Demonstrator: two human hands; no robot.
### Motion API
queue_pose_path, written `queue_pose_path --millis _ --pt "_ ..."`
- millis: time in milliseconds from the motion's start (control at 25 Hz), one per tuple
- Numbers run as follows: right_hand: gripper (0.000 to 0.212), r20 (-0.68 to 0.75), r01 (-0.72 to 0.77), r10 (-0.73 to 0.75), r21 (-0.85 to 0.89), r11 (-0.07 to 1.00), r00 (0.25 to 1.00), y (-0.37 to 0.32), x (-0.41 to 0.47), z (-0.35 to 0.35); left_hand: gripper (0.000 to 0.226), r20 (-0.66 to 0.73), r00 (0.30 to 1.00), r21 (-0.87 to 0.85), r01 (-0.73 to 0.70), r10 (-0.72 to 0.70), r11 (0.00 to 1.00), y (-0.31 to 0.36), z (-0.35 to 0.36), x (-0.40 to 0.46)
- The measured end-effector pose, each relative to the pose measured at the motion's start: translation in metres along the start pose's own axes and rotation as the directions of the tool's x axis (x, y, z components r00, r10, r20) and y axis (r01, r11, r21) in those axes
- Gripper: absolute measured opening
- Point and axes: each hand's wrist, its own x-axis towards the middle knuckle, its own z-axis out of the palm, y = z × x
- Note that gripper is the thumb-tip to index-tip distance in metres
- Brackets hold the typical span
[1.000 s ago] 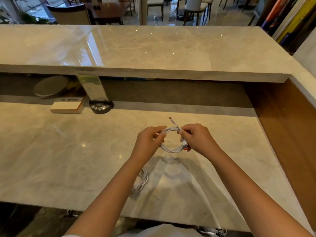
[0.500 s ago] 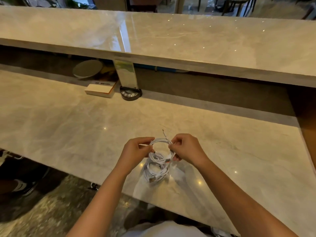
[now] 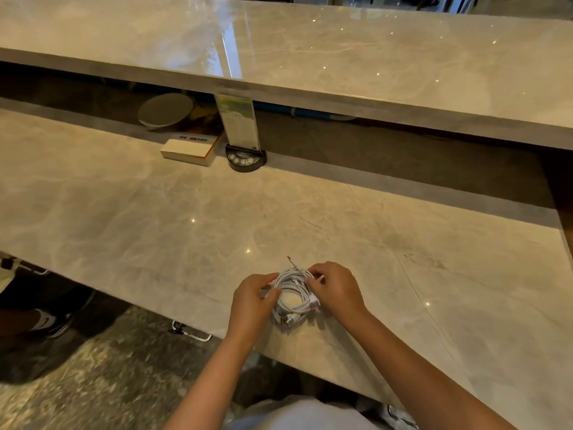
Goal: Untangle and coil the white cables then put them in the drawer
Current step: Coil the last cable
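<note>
A bundle of coiled white cables [image 3: 294, 297] lies on the marble desk [image 3: 155, 228] near its front edge. One plug end sticks up at the back of the bundle, and other plugs show at its lower side. My left hand [image 3: 252, 301] pinches the left side of the coils. My right hand [image 3: 336, 288] pinches their right side with curled fingers. No drawer is in view.
A cream box [image 3: 187, 148] and a dark round stand with a clear sign holder [image 3: 245, 156] sit at the back of the desk under a raised marble counter [image 3: 310, 57]. A round grey disc [image 3: 166, 110] leans behind them. A person's shoe [image 3: 52, 321] is on the floor at left.
The coil I held above the desk has come down onto a second coil lying on the desk, and both hands now hold the stacked bundle. The camera has tilted down and left.
</note>
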Motion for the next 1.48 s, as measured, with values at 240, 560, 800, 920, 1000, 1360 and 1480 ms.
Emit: queue_pose_path --millis 240,560,800,920,1000,1360,1480 --pt "0.025 -0.011 0.086 -0.087 -0.053 0.995 0.996 0.005 -0.004 0.007 0.032 0.027 0.999 0.030 -0.031 0.031 0.999 -0.006 0.001 -0.004" --pt "0.035 0.044 0.126 -0.118 -0.265 0.956 0.992 0.000 -0.006 -0.009 0.040 0.116 0.985 0.254 -0.157 0.132 0.954 0.002 -0.013 0.000" --pt "0.024 -0.215 0.098 -0.262 -0.568 0.817 0.941 0.007 -0.036 -0.050 0.036 0.166 0.797 0.501 -0.575 0.581 0.647 0.062 -0.003 0.010" --pt "0.027 -0.354 -0.080 -0.185 -0.617 0.783 0.917 0.028 -0.067 -0.073 0.038 0.289 0.672 0.479 -0.718 0.682 0.505 0.093 0.032 0.007" --pt "0.031 -0.424 -0.163 -0.147 -0.612 0.774 0.894 0.042 -0.093 -0.084 0.041 0.355 0.619 0.458 -0.768 0.700 0.447 0.106 0.055 -0.002" --pt "0.045 -0.460 -0.252 -0.016 -0.514 0.820 0.888 0.108 -0.217 -0.065 0.059 0.526 0.692 0.520 -0.721 0.494 0.457 0.073 0.130 -0.085" --pt "0.050 -0.445 -0.219 -0.041 -0.517 0.827 0.895 0.119 -0.250 -0.045 0.062 0.528 0.737 0.582 -0.676 0.423 0.452 0.053 0.142 -0.079"
